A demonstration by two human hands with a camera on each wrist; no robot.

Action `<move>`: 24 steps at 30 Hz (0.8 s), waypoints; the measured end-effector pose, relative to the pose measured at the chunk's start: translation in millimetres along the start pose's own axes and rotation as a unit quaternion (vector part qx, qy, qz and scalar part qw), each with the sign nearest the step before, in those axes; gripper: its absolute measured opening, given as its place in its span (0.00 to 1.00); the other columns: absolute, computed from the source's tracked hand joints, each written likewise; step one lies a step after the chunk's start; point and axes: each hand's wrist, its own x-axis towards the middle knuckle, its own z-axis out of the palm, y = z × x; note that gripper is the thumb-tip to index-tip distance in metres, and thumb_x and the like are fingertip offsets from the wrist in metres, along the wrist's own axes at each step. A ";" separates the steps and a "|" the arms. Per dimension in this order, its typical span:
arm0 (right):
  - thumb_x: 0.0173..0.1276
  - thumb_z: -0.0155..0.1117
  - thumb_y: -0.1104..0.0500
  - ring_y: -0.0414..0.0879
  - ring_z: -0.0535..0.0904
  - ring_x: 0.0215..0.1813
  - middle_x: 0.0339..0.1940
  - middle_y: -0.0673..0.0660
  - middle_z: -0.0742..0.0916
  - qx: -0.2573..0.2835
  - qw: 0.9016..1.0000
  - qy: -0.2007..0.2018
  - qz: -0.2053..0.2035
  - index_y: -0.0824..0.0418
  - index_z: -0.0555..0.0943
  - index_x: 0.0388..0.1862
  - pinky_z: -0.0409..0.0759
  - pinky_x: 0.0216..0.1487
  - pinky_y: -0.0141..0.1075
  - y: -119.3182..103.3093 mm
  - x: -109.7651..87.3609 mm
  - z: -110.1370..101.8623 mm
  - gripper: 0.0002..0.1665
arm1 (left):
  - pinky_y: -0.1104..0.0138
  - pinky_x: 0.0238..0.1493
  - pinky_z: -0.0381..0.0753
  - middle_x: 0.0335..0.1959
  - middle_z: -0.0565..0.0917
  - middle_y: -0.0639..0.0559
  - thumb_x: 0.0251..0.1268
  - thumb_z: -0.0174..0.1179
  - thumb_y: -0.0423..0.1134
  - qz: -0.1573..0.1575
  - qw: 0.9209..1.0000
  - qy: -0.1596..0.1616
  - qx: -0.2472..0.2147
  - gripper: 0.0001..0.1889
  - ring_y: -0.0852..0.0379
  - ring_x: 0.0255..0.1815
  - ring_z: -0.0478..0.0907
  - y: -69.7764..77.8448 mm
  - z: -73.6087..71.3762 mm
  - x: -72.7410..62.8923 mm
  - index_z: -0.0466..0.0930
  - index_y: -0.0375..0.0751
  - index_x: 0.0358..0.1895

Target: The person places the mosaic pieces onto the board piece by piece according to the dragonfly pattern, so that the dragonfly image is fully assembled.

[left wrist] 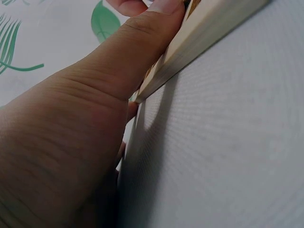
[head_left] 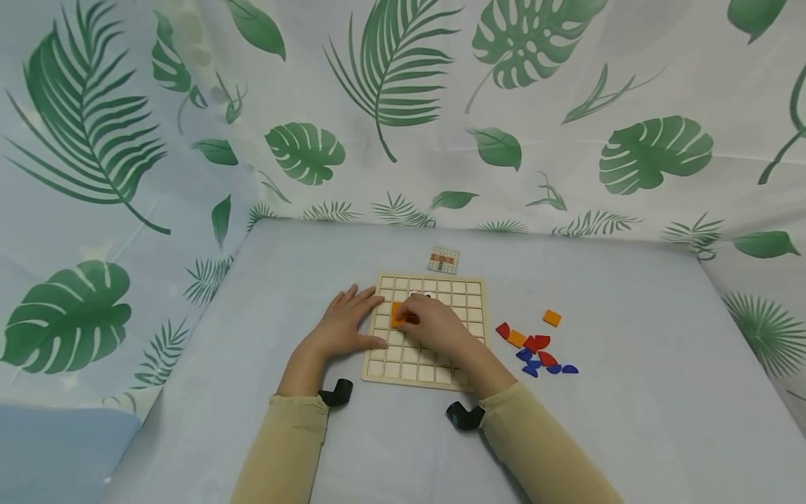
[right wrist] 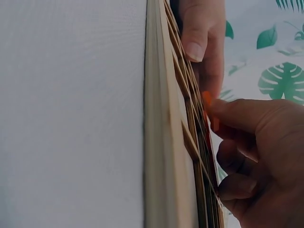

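Observation:
A square wooden grid board lies on the table. At its left edge rests my left hand, fingers spread, with the thumb on the board; in the left wrist view this thumb lies over the wooden rim. Over the upper left cells my right hand pinches an orange tile between thumb and finger, close to the grid. Orange also shows on the board left of those fingertips. Small black-and-white pieces sit just beyond the right hand, which hides the cells below it.
A small pattern card lies behind the board. To the right are loose pieces: an orange square apart from the others, another orange square, several red quarter-rounds and several blue pieces. Leaf-printed cloth stands behind the table.

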 end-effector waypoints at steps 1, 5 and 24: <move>0.69 0.66 0.49 0.38 0.78 0.42 0.42 0.42 0.83 -0.005 1.000 0.000 -0.001 0.46 0.84 0.42 0.81 0.48 0.38 0.2 -0.4 0.4 0.06 | 0.48 0.82 0.36 0.81 0.52 0.56 0.51 0.63 0.73 -0.001 1.000 -0.001 0.001 0.49 0.46 0.83 0.38 0.2 0.2 0.2 0.59 0.58 0.77; 0.69 0.66 0.50 0.37 0.77 0.41 0.43 0.42 0.83 -0.018 1.000 -0.002 -0.004 0.46 0.84 0.42 0.81 0.46 0.37 0.1 -1.7 1.3 0.06 | 0.47 0.82 0.37 0.81 0.53 0.56 0.51 0.64 0.72 -0.002 1.000 -0.001 0.000 0.50 0.46 0.83 0.38 1.1 -0.2 0.5 0.59 0.58 0.77; 0.70 0.65 0.49 0.39 0.78 0.42 0.51 0.45 0.82 -0.059 0.998 0.007 -0.001 0.45 0.85 0.44 0.81 0.42 0.38 -1.0 -1.5 7.3 0.06 | 0.47 0.82 0.36 0.81 0.52 0.56 0.51 0.63 0.73 -0.007 1.000 -0.009 0.004 0.50 0.46 0.83 0.37 3.0 -1.9 -0.5 0.58 0.58 0.77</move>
